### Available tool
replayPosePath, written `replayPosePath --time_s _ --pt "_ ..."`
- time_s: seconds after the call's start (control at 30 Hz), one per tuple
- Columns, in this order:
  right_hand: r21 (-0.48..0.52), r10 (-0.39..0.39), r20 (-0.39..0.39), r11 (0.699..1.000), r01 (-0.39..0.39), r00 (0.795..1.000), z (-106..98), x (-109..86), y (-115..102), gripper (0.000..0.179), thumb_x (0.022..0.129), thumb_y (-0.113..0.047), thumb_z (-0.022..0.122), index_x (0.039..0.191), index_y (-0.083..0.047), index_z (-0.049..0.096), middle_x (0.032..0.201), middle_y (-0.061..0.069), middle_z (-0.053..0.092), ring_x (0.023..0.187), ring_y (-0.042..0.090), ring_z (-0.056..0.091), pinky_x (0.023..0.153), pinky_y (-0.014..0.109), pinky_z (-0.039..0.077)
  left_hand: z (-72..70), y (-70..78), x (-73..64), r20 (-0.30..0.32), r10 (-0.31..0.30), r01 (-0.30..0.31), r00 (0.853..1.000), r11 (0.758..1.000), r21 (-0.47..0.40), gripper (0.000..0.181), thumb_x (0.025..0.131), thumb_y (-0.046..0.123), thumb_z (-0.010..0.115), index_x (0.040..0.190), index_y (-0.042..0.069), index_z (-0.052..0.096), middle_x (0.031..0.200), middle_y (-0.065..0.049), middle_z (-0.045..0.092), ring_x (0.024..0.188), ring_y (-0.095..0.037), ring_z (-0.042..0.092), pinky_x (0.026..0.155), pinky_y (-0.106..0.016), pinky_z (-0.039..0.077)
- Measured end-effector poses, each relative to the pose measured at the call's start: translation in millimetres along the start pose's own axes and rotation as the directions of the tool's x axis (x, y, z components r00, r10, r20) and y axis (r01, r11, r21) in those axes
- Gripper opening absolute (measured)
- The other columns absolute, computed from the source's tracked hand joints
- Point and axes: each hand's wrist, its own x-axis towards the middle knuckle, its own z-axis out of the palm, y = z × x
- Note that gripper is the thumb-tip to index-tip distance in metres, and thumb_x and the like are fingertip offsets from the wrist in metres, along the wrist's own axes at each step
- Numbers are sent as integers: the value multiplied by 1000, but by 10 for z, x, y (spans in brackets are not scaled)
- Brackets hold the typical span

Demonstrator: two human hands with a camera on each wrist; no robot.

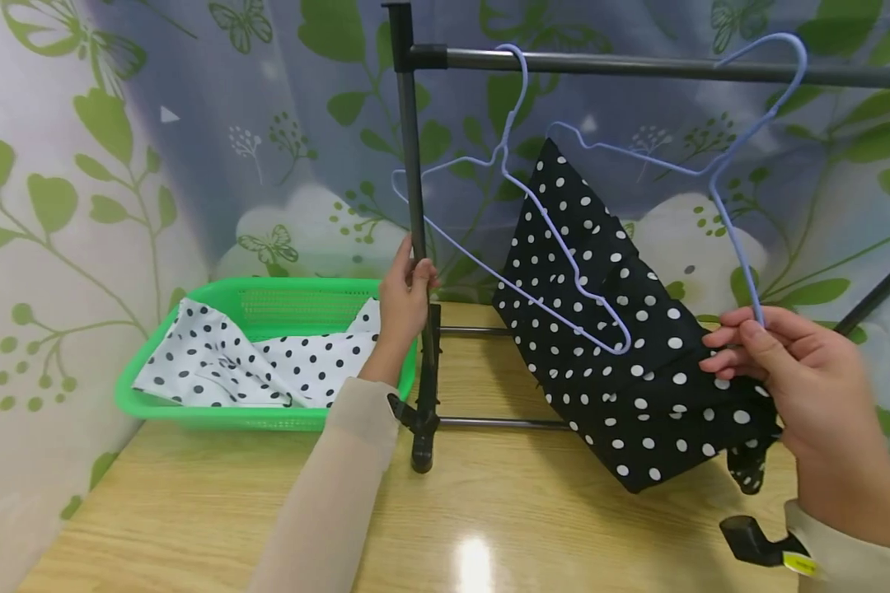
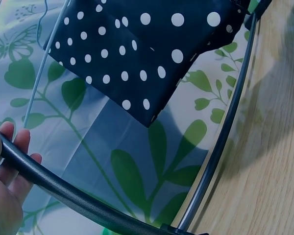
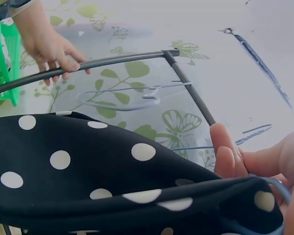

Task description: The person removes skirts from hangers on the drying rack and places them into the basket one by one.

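My left hand (image 1: 404,301) holds the black upright post (image 1: 408,156) of a clothes rack, with the fingers behind it in the left wrist view. At the right, my right hand (image 1: 823,387) pinches the lower arm of a blue hanger (image 1: 737,239) hooked over the rack's top bar (image 1: 638,66). A black cloth with white dots (image 1: 623,354) hangs aslant from this hanger, its upper corner by the hanger's far end and its other side at my right fingers. A second blue hanger (image 1: 541,210), bare, hangs on the bar between my hands, in front of the cloth.
A green basket (image 1: 267,420) with a white, black-dotted cloth (image 1: 222,354) stands on the wooden table (image 1: 215,494), left of the post. Low rack rails (image 1: 500,423) run behind the black cloth. A leaf-patterned curtain (image 1: 282,148) covers the back.
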Motion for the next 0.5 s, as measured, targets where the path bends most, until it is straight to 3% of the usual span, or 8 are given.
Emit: replayPosePath --time_s 0.5 --pt "-59 30 -48 998 -33 998 267 -129 33 18 98 0 50 103 5 66 85 8 73 66 16 71 58 21 54 8 -6 2 -1 18 -18 1000 1000 -23 56 102 23 47 151 5 30 95 -20 63 86 -32 66 84 -35 54"
